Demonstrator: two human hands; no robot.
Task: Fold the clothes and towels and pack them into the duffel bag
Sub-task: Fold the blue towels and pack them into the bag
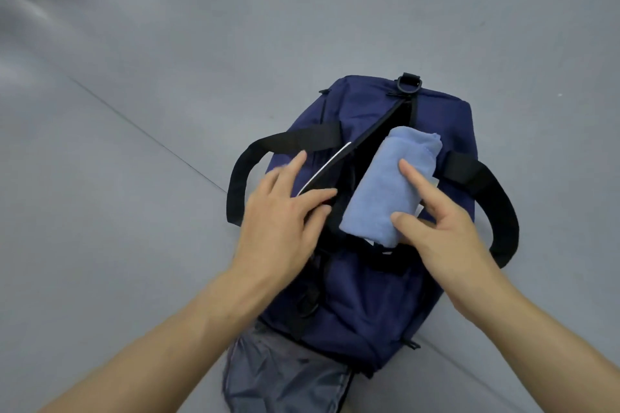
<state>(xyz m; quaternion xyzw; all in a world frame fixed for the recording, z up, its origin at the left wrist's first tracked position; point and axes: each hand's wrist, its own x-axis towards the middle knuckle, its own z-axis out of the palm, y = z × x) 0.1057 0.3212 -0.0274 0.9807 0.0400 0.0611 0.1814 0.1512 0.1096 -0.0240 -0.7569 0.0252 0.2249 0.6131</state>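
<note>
Lying rolled on the right side of the zip opening (pixel 375 144), the blue towel (pixel 385 184) sits lengthwise along the duffel bag (pixel 362 305), its far end nearer the black ring (pixel 409 84) and its near end at the right hand (pixel 446 228). It rests on top of the mouth and is not yet inside. Judged placement: aligned with the slot so that it can be slid down without unrolling.

Right hand: grips the near end of the towel, thumb on its top face and forefinger laid straight along its right flank. The remaining fingers are hidden behind the roll.

Left hand (pixel 281 211): spread and largely flat on the left lip of the opening, fingertips at the zip edge, forefinger pointing away. Whether any finger hooks over the lip cannot be told. Judged purpose: drawing the lip leftward to widen the gap.

The towel lies between the two hands, touching the right and just beside the left.

Outward: carry straps fall to the left (pixel 245 164) and right (pixel 496 198). Grey fabric (pixel 278 375) shows at the bag's near end; its nature is unclear. The bag stands on a grey floor (pixel 134 111).
</note>
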